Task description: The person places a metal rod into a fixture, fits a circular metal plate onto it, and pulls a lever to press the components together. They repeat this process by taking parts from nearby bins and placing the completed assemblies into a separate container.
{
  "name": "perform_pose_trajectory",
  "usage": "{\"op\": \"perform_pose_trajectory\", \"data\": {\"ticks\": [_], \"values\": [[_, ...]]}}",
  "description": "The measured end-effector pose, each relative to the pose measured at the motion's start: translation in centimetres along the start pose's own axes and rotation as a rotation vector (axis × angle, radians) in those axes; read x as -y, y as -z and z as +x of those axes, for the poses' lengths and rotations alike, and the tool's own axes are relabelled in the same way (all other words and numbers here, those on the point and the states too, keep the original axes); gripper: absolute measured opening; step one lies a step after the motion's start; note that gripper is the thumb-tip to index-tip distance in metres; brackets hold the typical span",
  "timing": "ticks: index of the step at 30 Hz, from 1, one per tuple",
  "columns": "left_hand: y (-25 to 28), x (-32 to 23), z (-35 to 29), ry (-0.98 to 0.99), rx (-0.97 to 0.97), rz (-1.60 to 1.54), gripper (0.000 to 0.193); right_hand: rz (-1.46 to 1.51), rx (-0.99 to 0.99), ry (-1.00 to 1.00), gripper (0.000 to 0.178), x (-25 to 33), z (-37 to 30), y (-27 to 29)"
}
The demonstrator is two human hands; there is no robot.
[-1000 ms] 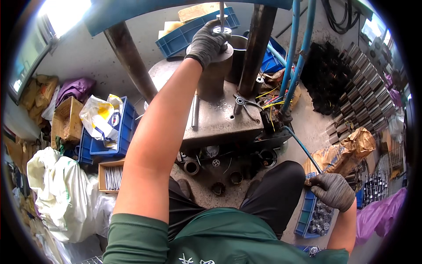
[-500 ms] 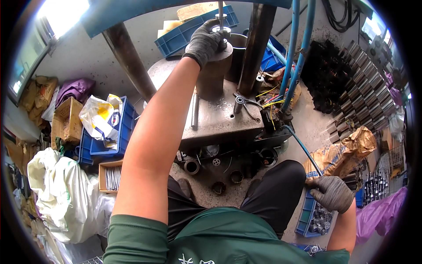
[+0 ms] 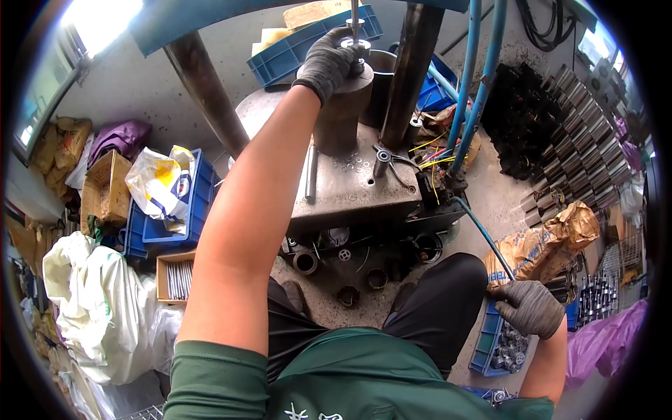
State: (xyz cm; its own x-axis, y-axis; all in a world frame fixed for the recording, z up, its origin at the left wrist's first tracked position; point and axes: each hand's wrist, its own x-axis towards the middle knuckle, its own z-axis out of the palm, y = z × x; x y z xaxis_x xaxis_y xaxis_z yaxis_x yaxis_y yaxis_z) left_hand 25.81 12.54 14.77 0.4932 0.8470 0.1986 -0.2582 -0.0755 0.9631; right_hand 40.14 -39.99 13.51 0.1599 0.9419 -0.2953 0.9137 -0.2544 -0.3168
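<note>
My left hand [image 3: 327, 66], in a grey glove, reaches far forward with its fingers closed around a round silver metal part [image 3: 355, 46] on a thin upright shaft. The part stands over the top of a thick steel cylinder [image 3: 337, 126]; the fingers partly hide it. Low on the right, my gloved right hand [image 3: 530, 308] is wrapped around the near end of a blue lever [image 3: 484, 238], which slants up to the side of the machine. A bearing-topped puller-like tool [image 3: 382, 162] with curved arms stands on the steel bed [image 3: 336, 199], near several small rings and a loose metal rod [image 3: 311, 173].
Two dark columns [image 3: 210, 98] and blue hoses [image 3: 469, 91] flank the work. At left are blue crates [image 3: 203, 189], a box of rods [image 3: 178, 278] and a white sack [image 3: 91, 308]. At right stand stacked metal tubes [image 3: 581, 133], a paper bag [image 3: 546, 245] and a crate of metal parts [image 3: 483, 350].
Both hands keep their grips almost in place. The view has shifted very slightly; nothing else has visibly moved.
</note>
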Motion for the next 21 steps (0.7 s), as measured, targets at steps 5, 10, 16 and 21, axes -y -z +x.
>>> {"op": "perform_pose_trajectory", "data": {"ticks": [5, 10, 16, 21], "values": [[0.0, -0.2, -0.3, -0.042, 0.015, 0.013, 0.05, 0.136, -0.068, -0.041, 0.031, 0.0, 0.2, 0.2], [-0.1, -0.3, -0.7, -0.037, 0.01, -0.002, 0.047, -0.061, 0.054, 0.006, 0.029, 0.1, 0.3, 0.4], [0.2, 0.1, -0.3, -0.04, 0.037, -0.04, 0.046, -0.03, 0.029, 0.016, 0.028, -0.2, 0.3, 0.1], [0.3, 0.2, -0.1, -0.074, 0.019, 0.066, 0.044, 0.019, -0.002, 0.008, 0.028, -0.4, 0.6, 0.2]]}}
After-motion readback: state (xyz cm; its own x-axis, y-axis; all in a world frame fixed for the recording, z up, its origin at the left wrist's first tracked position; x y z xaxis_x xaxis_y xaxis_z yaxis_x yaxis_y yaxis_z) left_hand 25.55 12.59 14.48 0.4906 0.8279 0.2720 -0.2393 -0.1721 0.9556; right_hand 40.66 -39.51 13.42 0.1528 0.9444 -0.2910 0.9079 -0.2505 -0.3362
